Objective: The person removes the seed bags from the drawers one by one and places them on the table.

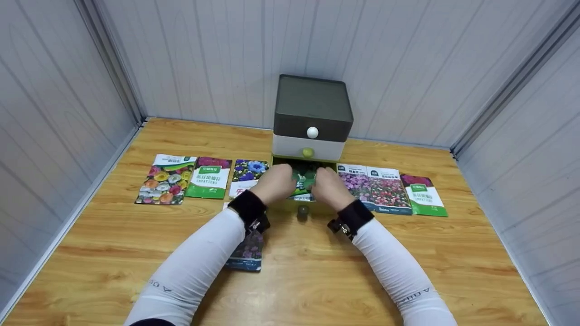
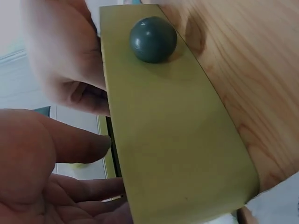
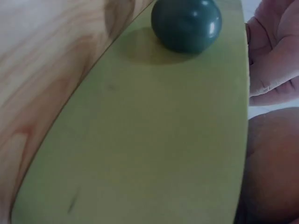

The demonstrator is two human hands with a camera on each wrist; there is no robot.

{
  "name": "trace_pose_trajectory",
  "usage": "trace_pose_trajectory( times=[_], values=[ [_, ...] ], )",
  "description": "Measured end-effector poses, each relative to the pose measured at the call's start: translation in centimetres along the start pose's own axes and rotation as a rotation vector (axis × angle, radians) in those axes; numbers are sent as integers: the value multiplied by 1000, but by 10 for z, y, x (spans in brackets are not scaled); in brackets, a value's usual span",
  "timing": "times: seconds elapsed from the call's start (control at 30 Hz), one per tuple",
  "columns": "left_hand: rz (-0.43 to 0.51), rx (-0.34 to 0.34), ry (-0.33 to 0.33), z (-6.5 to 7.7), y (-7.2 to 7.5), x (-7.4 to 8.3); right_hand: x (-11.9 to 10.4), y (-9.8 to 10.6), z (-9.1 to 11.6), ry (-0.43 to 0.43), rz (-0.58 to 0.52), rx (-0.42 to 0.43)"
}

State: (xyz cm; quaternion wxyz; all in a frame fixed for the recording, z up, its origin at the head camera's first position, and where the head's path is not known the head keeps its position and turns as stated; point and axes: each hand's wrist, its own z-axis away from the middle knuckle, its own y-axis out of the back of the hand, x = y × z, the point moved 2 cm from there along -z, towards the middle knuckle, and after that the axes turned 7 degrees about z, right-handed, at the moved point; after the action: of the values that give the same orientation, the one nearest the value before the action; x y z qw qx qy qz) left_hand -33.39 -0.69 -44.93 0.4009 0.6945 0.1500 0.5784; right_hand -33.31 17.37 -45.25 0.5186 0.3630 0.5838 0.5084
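Observation:
Both hands reach into the open bottom drawer (image 1: pixel 290 206) of a small cabinet, whose olive front (image 2: pixel 159 121) has a dark round knob (image 2: pixel 153 39). A green seed packet (image 1: pixel 301 180) lies in the drawer between them. My left hand (image 1: pixel 277 183) is at the packet's left side; in the left wrist view its thumb and fingers pass over the drawer rim, apart from each other. At the packet's right side is my right hand (image 1: pixel 333 188), its fingers bent down. The drawer front hides the fingertips, so I cannot see whether either hand pinches the packet.
The cabinet's dark top (image 1: pixel 312 97) stands against the back wall. To the left lie a mixed-flower packet (image 1: pixel 165 181), a green-and-white packet (image 1: pixel 208 179) and a blue-flower packet (image 1: pixel 249 174). More packets (image 1: pixel 387 190) lie at right. Another packet (image 1: pixel 247 253) is partly under the left forearm.

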Motion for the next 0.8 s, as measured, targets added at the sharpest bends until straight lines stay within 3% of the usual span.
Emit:
trace_pose_trajectory(
  times=[0.13, 0.17, 0.2, 0.37, 0.43, 0.47, 0.67, 0.7, 0.8],
  values=[
    [-112, -16, 35, -10, -10, 0, -1, 0, -3, -2, 25, 6],
    [-152, -5, 32, -17, -17, -7, -1, 0, -3, -3, 29, 6],
    [-199, -15, 60, -17, -18, -1, -2, 0, -4, -4, 31, 3],
    [-326, 51, 29, -54, -54, -43, -2, -1, -8, 10, 52, -15],
    [-332, 59, 41, -58, -59, -47, 0, -3, -12, 19, 63, -17],
    [-341, 61, 51, -50, -56, -40, 11, -14, -21, 45, 64, 0],
    [-393, 48, 91, -52, -59, -37, 36, -42, -51, 89, 117, 58],
    [-393, 49, 92, -62, -65, -46, 30, -37, -48, 67, 121, 43],
    [-396, 42, 103, -53, -58, -34, 33, -41, -51, 59, 113, 33]
  ],
)
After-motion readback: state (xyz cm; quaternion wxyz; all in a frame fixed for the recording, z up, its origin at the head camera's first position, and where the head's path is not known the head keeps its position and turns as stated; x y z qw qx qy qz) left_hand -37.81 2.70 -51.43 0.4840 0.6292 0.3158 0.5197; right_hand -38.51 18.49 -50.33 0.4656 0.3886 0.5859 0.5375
